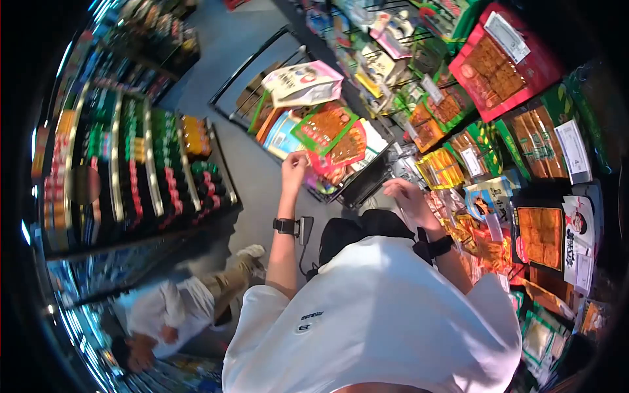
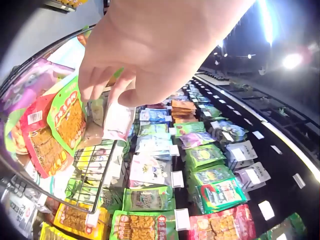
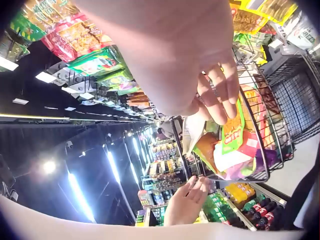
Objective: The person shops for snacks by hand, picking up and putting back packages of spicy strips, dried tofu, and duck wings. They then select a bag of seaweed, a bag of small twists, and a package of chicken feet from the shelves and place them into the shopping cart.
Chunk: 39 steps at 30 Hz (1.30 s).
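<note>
My left hand (image 1: 296, 171) hovers at the near left edge of a black wire shopping cart (image 1: 226, 116), its fingers loosely bent and holding nothing. Beyond it in the cart lie a green-edged snack packet (image 1: 325, 126), a red-edged snack packet (image 1: 352, 148) and a white bag with pink edging (image 1: 303, 84). My right hand (image 1: 406, 196) is off the cart's near right corner, beside the shelf, fingers relaxed with nothing in them. In the right wrist view, the right hand's fingers (image 3: 217, 92) overlap the cart's wire rim, with rings showing on them.
Hanging and stacked snack packets (image 1: 458, 154) line the right side close to the cart. A drink shelf (image 1: 154, 164) with rows of bottles stands to the left. Another person (image 1: 177, 308) in a white top is at the lower left. Grey floor (image 1: 216, 52) shows beyond the cart.
</note>
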Each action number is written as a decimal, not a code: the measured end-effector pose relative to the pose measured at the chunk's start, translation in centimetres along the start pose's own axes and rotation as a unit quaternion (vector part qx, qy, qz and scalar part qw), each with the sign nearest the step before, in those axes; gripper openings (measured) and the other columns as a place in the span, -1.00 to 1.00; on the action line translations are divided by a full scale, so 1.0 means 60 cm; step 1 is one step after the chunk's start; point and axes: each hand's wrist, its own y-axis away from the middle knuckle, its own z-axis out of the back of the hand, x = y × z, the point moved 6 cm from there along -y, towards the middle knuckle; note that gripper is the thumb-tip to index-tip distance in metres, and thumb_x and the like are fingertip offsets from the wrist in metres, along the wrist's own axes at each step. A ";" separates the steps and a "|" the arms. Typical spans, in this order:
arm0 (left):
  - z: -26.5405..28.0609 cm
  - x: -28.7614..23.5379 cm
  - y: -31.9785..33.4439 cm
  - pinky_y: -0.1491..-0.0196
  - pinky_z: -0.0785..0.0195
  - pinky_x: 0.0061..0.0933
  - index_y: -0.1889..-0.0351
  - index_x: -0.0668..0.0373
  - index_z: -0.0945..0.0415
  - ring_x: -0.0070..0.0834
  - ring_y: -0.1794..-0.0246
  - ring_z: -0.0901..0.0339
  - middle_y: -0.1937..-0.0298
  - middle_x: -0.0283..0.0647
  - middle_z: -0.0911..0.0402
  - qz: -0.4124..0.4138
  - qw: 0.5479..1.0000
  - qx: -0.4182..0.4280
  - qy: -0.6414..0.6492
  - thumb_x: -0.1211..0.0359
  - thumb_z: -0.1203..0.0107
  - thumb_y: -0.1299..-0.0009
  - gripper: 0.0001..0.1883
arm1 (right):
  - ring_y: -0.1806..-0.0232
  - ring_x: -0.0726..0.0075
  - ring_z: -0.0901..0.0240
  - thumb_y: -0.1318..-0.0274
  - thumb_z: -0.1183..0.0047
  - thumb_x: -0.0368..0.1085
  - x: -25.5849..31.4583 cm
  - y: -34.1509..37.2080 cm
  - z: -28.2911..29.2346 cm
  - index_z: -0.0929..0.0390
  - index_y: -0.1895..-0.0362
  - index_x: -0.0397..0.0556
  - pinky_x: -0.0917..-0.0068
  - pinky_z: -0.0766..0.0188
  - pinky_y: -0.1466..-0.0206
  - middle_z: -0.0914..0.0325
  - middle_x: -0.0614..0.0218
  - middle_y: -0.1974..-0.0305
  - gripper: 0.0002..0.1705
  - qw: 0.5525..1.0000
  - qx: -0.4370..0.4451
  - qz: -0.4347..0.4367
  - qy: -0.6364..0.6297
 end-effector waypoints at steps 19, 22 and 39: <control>-0.094 0.249 -0.314 0.19 -0.59 -0.33 0.10 0.13 -0.49 -0.31 0.21 -0.56 0.16 -0.22 -0.59 0.446 0.800 0.362 0.173 0.45 -0.14 -0.31 -0.80 | 0.14 0.41 -0.61 -0.53 0.12 -0.31 0.062 -0.052 -0.173 -0.58 0.03 -0.18 0.41 -0.53 0.01 -0.67 0.27 0.21 -0.75 0.934 -0.335 -0.117 0.032; -0.118 0.233 -0.325 0.35 -0.48 -0.48 0.17 0.24 -0.46 -0.37 0.42 -0.58 0.33 -0.13 -0.61 0.427 0.785 0.419 0.160 0.51 -0.12 -0.36 -0.88 | 0.13 0.37 -0.64 -0.50 0.09 -0.32 0.077 -0.050 -0.206 -0.58 0.02 -0.19 0.39 -0.54 0.01 -0.69 0.23 0.21 -0.76 0.925 -0.360 -0.112 0.050; -0.053 -0.178 -0.275 0.55 -0.19 -0.70 0.20 0.14 -0.54 -0.75 0.60 -0.41 0.45 -0.45 -0.58 0.153 0.844 0.513 0.032 0.35 -0.39 -0.37 -0.79 | -0.34 -0.07 -0.39 -0.03 -0.42 -0.11 0.113 -0.187 -0.305 -0.26 -0.41 -0.20 0.21 -0.31 -0.41 -0.41 -0.09 -0.28 -0.07 0.932 -0.303 -0.095 0.173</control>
